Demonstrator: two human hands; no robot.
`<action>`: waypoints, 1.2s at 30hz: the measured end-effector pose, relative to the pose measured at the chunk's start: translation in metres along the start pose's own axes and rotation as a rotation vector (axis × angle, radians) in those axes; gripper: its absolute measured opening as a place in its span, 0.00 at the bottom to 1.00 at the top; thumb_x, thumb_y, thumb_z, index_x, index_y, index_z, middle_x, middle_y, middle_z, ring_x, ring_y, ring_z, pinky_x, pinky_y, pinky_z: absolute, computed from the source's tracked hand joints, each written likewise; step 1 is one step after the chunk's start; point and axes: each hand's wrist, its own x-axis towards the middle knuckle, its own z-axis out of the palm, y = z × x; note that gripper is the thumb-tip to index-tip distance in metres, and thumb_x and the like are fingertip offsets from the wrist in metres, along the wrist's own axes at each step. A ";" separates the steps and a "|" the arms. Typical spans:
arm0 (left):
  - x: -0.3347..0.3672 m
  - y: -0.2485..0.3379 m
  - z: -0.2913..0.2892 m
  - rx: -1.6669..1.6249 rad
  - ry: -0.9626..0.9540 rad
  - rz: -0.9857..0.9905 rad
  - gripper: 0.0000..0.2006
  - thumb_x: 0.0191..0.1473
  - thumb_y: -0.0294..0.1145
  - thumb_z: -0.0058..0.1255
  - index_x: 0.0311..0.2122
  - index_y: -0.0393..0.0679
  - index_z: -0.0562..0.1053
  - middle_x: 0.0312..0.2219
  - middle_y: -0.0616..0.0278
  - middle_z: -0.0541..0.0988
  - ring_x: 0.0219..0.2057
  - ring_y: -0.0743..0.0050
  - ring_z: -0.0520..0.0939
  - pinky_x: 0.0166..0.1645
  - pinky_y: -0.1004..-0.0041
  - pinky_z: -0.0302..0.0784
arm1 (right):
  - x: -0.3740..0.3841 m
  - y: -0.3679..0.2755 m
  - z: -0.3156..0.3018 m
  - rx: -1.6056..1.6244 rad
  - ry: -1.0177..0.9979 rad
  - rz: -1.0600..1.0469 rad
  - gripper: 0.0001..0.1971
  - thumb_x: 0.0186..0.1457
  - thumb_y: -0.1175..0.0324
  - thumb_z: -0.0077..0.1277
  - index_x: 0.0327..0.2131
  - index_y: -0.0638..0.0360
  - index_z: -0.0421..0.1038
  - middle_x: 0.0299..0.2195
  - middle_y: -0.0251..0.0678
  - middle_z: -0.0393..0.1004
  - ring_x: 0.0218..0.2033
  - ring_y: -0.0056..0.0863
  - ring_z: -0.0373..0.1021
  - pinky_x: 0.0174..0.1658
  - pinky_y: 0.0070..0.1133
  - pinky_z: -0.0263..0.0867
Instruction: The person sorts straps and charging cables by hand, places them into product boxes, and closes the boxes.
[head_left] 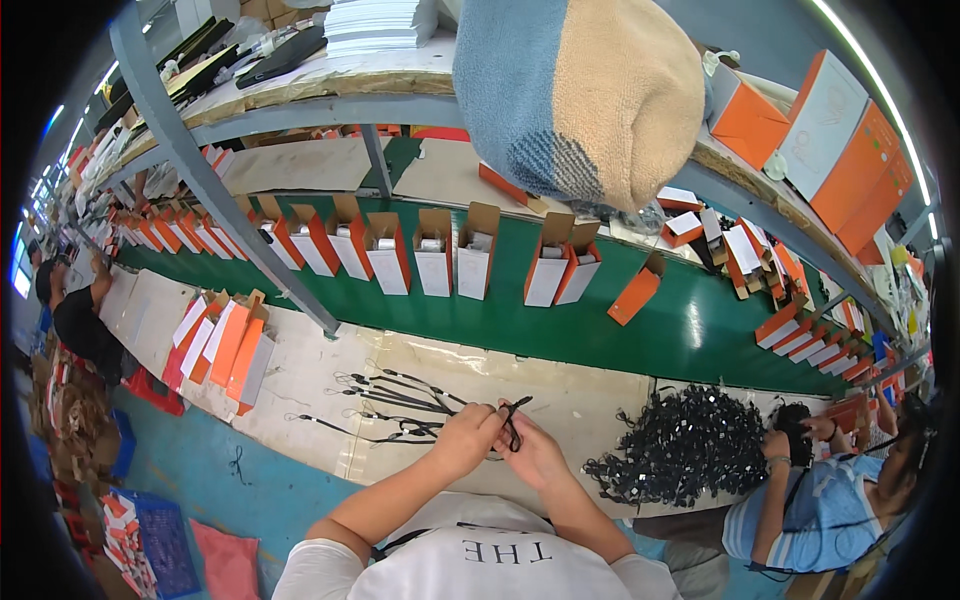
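Note:
Both of my hands meet over the near work table [310, 375]. My left hand [470, 437] is closed, its fingertips pinching a black strap [516, 408]. My right hand [534, 457] is closed on the same strap, which loops up above the fingers. Left of my hands lie several black straps [400, 400] in a loose row, with thin cord loops at their far-left ends; part of them is hidden behind my left hand. To the right sits a big tangled heap of black straps [690, 448] with small shiny fittings.
Beyond the table runs a green conveyor belt [460, 335] carrying open orange-and-white boxes [433, 262]. More boxes [235, 345] stand at the table's left. A shelf frame [225, 180] crosses overhead, with a towel [590, 100] hanging from it. A co-worker [820, 500] handles black straps at right.

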 end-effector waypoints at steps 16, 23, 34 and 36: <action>-0.004 -0.024 0.040 -0.219 -0.149 -0.277 0.23 0.42 0.21 0.48 0.48 0.36 0.62 0.49 0.45 0.61 0.47 0.49 0.67 0.50 0.66 0.66 | 0.214 -0.216 -0.077 -1.953 0.424 -1.019 0.10 0.50 0.76 0.44 0.38 0.65 0.67 0.37 0.38 0.71 0.37 0.29 0.69 0.41 0.24 0.64; -0.038 -0.049 0.027 -0.139 -0.116 -0.491 0.21 0.43 0.21 0.47 0.47 0.38 0.63 0.48 0.46 0.64 0.46 0.50 0.69 0.47 0.66 0.68 | 0.224 -0.229 -0.079 -2.335 0.222 -0.753 0.09 0.49 0.73 0.45 0.35 0.64 0.68 0.37 0.39 0.70 0.39 0.34 0.67 0.44 0.26 0.61; -0.079 -0.042 0.025 -0.118 -0.105 -0.612 0.21 0.44 0.22 0.47 0.47 0.39 0.63 0.48 0.50 0.64 0.45 0.52 0.70 0.45 0.66 0.70 | 0.222 -0.220 -0.098 -2.352 0.038 -0.847 0.10 0.48 0.69 0.41 0.35 0.59 0.68 0.36 0.41 0.69 0.43 0.39 0.64 0.54 0.36 0.50; -0.082 -0.038 0.020 -0.103 -0.111 -0.625 0.21 0.43 0.23 0.47 0.46 0.39 0.63 0.47 0.50 0.65 0.45 0.53 0.70 0.45 0.67 0.70 | 0.213 -0.223 -0.080 -2.603 -0.046 -0.695 0.13 0.50 0.67 0.37 0.36 0.60 0.68 0.37 0.41 0.68 0.46 0.38 0.61 0.56 0.37 0.46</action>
